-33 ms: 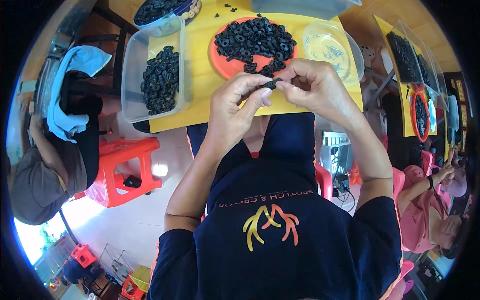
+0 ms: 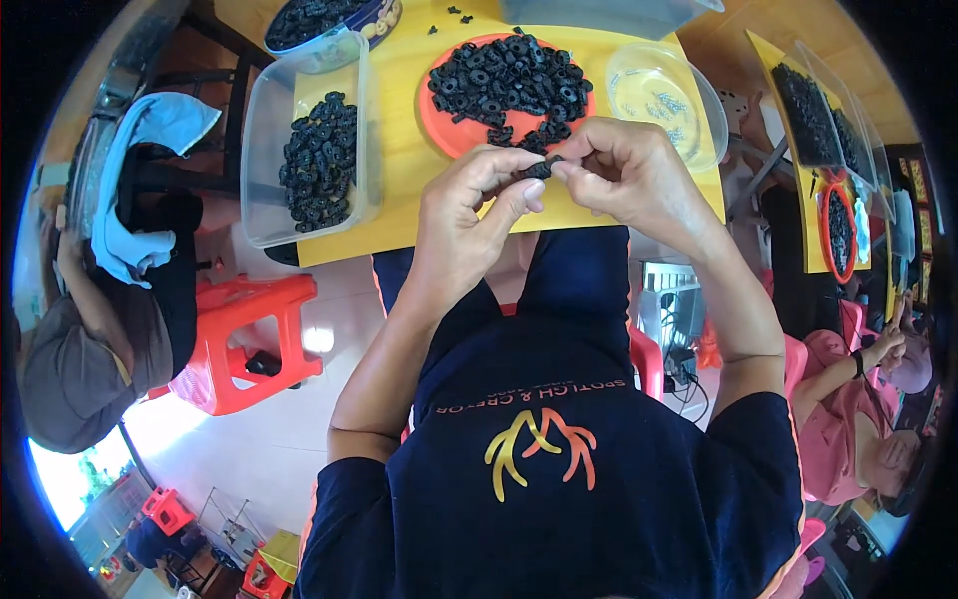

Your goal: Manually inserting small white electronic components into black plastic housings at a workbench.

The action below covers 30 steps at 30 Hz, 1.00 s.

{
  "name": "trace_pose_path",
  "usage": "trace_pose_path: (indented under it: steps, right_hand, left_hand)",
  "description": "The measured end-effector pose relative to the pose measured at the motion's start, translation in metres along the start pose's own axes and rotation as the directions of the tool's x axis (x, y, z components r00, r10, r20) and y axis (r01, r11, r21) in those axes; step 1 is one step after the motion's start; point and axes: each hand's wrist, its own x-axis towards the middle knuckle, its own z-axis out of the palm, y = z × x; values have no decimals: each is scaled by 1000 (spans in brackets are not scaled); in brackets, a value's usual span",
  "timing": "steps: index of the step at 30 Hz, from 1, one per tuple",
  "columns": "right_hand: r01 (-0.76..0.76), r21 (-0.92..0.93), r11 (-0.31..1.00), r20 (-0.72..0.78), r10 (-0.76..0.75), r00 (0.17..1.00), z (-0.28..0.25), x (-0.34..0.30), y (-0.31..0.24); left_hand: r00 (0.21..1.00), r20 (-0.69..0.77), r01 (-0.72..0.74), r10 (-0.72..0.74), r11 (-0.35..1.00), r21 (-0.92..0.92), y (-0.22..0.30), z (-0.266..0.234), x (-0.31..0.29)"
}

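Note:
A small black plastic part (image 2: 540, 170) is pinched between my two hands, just above the near edge of the yellow table. The thumb and fingers of my left hand (image 2: 477, 205) hold its left side. My right hand (image 2: 631, 180) grips the right end with thumb and forefinger; fine detail there is hidden by the fingertips. Beyond my hands, an orange-red plate (image 2: 435, 125) bears a heap of black ring-shaped parts (image 2: 509, 80). Right of it stands a clear round tub (image 2: 711, 140) with small thin metal pieces (image 2: 667, 108) inside.
A clear rectangular bin (image 2: 261, 215) with black assembled parts stands at the left of the yellow table (image 2: 399, 225). Behind it is a round tub (image 2: 374, 30) of black parts. Red stool (image 2: 264, 339) and a seated person (image 2: 95, 369) are at left; another person (image 2: 848, 399) sits at right.
Both hands keep almost the same place and grip. The black part between them has shifted very slightly.

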Motion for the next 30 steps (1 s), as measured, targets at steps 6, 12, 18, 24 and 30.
trace_pose_path:
  steps: [6,12,18,24,30]
  right_hand:
    - [-200,48,979,62,197,979,3,15,-5]
    - [-120,-115,986,-3,120,993,12,28,12]
    - [-122,-93,988,2,123,992,12,35,16]
    - [-2,-168,986,-17,-1,1000,13,37,27]
    - [-114,-200,973,60,128,990,5,42,23]
  left_hand:
    - [998,-52,-35,33,999,-41,-9,-9,11]
    - [974,-115,-164,196,957,241,-18,-8,20]
    - [984,-125,103,-123,982,-157,-26,-12,28]
    - [994,-109,35,-29,998,58,-26,-13,31]
    - [984,-86,148,-154,987,-70,-27,-14,34]
